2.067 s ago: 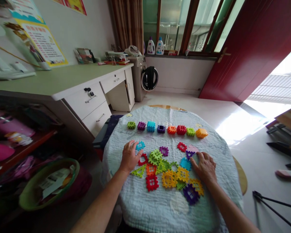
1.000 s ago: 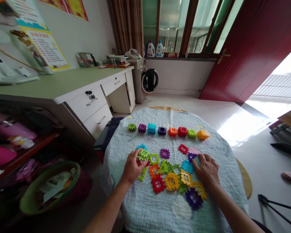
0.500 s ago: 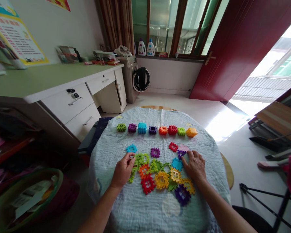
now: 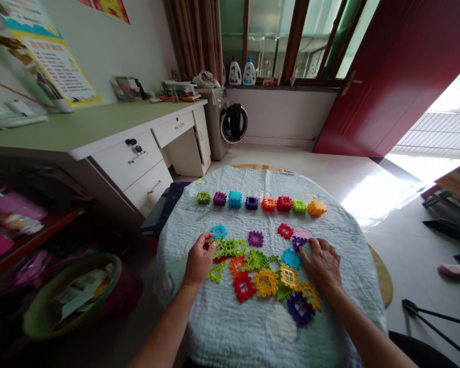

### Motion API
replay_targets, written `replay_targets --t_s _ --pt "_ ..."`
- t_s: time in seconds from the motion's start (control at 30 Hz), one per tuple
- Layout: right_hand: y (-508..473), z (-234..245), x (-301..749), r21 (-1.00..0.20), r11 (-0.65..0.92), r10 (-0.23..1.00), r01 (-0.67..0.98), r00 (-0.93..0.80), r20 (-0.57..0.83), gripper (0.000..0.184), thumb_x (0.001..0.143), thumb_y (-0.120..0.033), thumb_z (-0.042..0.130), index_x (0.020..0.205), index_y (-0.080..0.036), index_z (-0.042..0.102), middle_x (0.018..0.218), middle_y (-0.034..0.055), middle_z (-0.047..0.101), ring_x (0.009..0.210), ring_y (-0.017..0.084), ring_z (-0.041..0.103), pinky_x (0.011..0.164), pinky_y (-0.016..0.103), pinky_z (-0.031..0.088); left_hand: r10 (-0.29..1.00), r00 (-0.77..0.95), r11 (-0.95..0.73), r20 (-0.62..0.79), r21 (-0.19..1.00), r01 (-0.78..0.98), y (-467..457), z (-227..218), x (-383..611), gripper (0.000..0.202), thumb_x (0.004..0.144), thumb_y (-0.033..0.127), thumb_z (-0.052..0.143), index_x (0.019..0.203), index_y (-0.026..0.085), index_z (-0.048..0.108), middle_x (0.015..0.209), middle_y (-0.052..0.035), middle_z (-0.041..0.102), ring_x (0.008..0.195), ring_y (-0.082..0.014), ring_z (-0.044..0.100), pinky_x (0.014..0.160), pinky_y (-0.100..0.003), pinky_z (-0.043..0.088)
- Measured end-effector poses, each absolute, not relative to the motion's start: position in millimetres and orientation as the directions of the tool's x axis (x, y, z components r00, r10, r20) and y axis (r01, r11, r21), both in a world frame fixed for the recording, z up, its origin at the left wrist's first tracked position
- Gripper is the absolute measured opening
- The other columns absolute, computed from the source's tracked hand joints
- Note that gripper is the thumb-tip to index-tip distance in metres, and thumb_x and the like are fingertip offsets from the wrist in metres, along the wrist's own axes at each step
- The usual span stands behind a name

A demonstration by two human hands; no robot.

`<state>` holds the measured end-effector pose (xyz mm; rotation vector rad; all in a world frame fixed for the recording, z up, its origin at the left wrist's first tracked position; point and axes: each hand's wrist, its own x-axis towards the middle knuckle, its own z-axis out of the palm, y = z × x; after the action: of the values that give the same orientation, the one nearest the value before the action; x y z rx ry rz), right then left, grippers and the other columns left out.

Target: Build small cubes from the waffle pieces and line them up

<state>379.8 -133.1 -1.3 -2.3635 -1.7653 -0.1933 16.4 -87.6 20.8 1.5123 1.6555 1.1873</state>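
From my remote seat, I see the left hand (image 4: 198,259) with its fingers (image 4: 204,237) curled down at the edge of a joined cluster of green waffle-block pieces (image 4: 228,248); I cannot tell whether they grip it or only touch it. The right hand (image 4: 322,263) lies open, its fingers (image 4: 313,244) spread low, just beside a light-blue piece (image 4: 291,258) and a purple triangular piece (image 4: 299,242), placed more to steady or press than to grasp, I judge. Between the hands, flat pieces lie loosely: a teal piece (image 4: 218,231), an orange square piece (image 4: 237,266), a red square piece (image 4: 244,286) and a yellow piece (image 4: 266,282). Well beyond them, eight assembled block cubes (image 4: 260,204) stand in one neat row, apparently kept apart from the loose pieces so the two groups stay distinct. Everything rests on the quilted cloth (image 4: 230,327) covering a round table. Farther out, a white-drawered counter (image 4: 80,128) stands to the left, with a front-loading washing machine (image 4: 218,117) at its far end.
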Motion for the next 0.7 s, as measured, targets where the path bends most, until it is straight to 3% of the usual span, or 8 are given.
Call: replay_targets --t_s 0.23,0.33,0.4,0.47,0.53,0.7 --pt "-132 -4 382 -0.069 -0.293 0.936 0.954 0.301 0.184 0.044 0.095 -0.052 0.041 0.119 -0.019 0.057 0.125 0.0133 0.057 0.113 0.031 0.051 0.093 0.045 0.038 0.944 -0.235 -0.092 0.233 0.867 0.490 -84 26 9 0.025 0.085 0.037 0.054 0.098 0.019 0.063 0.091 -0.0058 0.070 0.077 -0.0189 0.064 0.072 -0.031 0.052" --pt "-132 -4 383 -0.083 -0.294 0.937 0.952 0.304 0.170 0.046 0.095 -0.051 0.038 0.121 -0.019 0.057 0.126 0.0133 0.057 0.113 0.031 0.051 0.094 0.046 0.038 0.893 -0.185 -0.191 0.409 0.719 0.669 -87 30 8 0.020 0.090 0.031 0.050 0.100 0.020 0.064 0.095 -0.0078 0.070 0.088 -0.0217 0.064 0.084 -0.037 0.051" --pt "-132 -3 383 -0.099 -0.295 0.936 0.950 0.308 0.168 0.046 0.095 -0.051 0.038 0.122 -0.019 0.057 0.126 0.0131 0.057 0.114 0.031 0.050 0.095 0.046 0.037 0.875 -0.018 -0.307 0.484 0.584 0.751 -92 31 7 0.019 0.091 0.023 0.049 0.100 0.021 0.065 0.099 -0.0085 0.071 0.097 -0.0231 0.062 0.094 -0.041 0.048" --pt "-132 -3 383 -0.115 -0.299 0.934 0.947 0.316 0.168 0.047 0.094 -0.051 0.039 0.122 -0.019 0.057 0.127 0.0130 0.057 0.114 0.031 0.050 0.097 0.047 0.037 0.872 0.199 -0.429 0.447 0.506 0.748 -99 31 6 0.022 0.088 0.016 0.049 0.102 0.022 0.066 0.104 -0.0076 0.070 0.102 -0.0229 0.061 0.098 -0.042 0.046" --pt "-133 -3 383 -0.129 -0.302 0.932 0.945 0.321 0.169 0.048 0.094 -0.052 0.039 0.122 -0.019 0.058 0.128 0.0129 0.056 0.115 0.031 0.050 0.097 0.047 0.037 0.863 0.349 -0.498 0.366 0.499 0.709 -106 31 4 0.026 0.083 0.013 0.054 0.104 0.022 0.066 0.109 -0.0072 0.069 0.106 -0.0227 0.060 0.099 -0.040 0.047" --pt "-134 -4 388 -0.172 -0.284 0.932 0.943 0.314 0.182 0.047 0.095 -0.050 0.036 0.122 -0.019 0.059 0.127 0.0125 0.057 0.116 0.032 0.051 0.097 0.049 0.039 0.874 0.360 -0.486 0.326 0.553 0.677 -114 37 1 0.023 0.080 0.019 0.060 0.102 0.020 0.065 0.116 -0.0084 0.065 0.111 -0.0237 0.057 0.102 -0.041 0.046"
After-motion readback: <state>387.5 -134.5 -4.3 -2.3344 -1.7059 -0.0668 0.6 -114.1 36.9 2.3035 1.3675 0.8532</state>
